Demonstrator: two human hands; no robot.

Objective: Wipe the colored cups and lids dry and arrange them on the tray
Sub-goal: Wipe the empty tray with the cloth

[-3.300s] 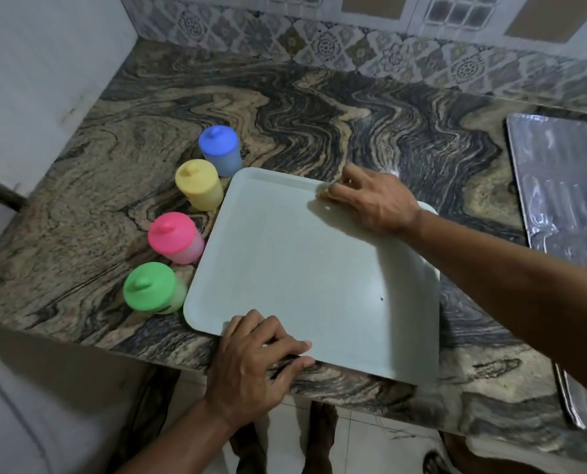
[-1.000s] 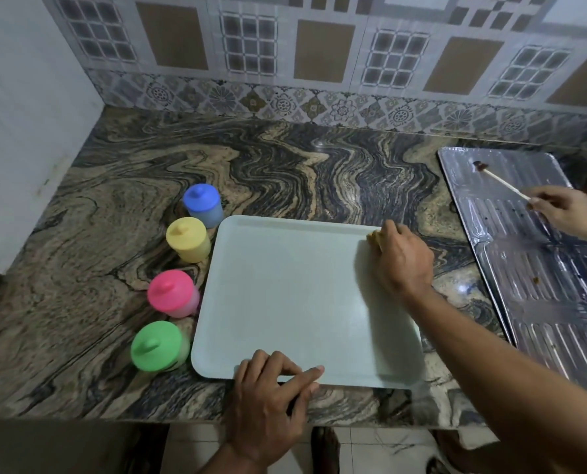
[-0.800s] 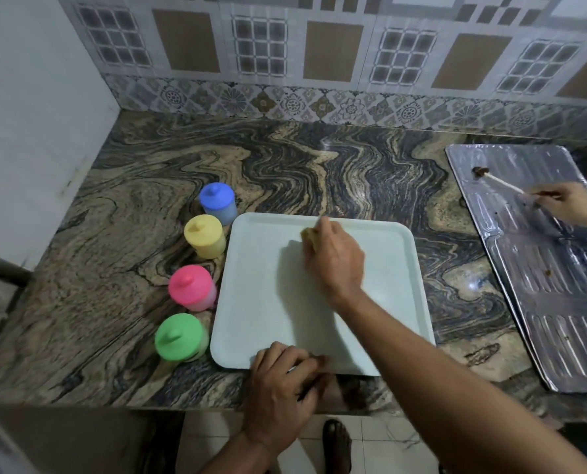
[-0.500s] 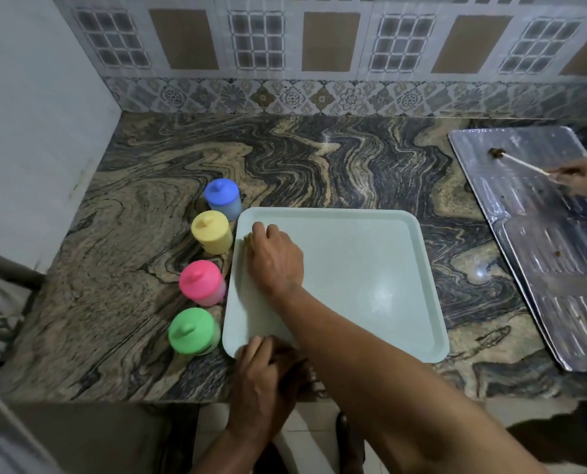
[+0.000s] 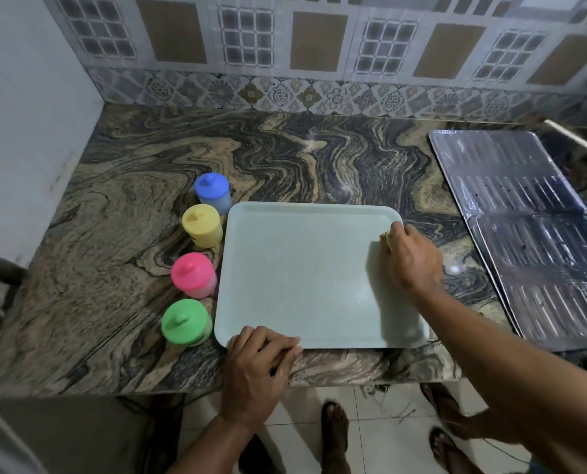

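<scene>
Marbled counter (image 5: pixel 285 159): tray (image 5: pixel 302 275) steadied at near edge by curled left hand (image 5: pixel 256 374), cloth (image 5: pixel 385 237) pinched by right hand (image 5: pixel 413 265); lidded cups (image 5: pixel 201 225) left of tray, judged light, slippery, best gripped round sides.

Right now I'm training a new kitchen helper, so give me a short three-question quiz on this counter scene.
1. True or false: the four lidded cups already stand on the tray.
2. Going from the wall towards the person, which colour order do the cups follow? A) blue, yellow, pink, green B) green, pink, yellow, blue C) yellow, blue, green, pink
3. Fill in: the right hand presses a yellowish ____ near the tray's far right corner.

Key:
1. False: the blue cup, yellow cup, pink cup and green cup stand on the counter beside the tray's left edge.
2. A
3. cloth, while the left hand holds the near edge.
</scene>
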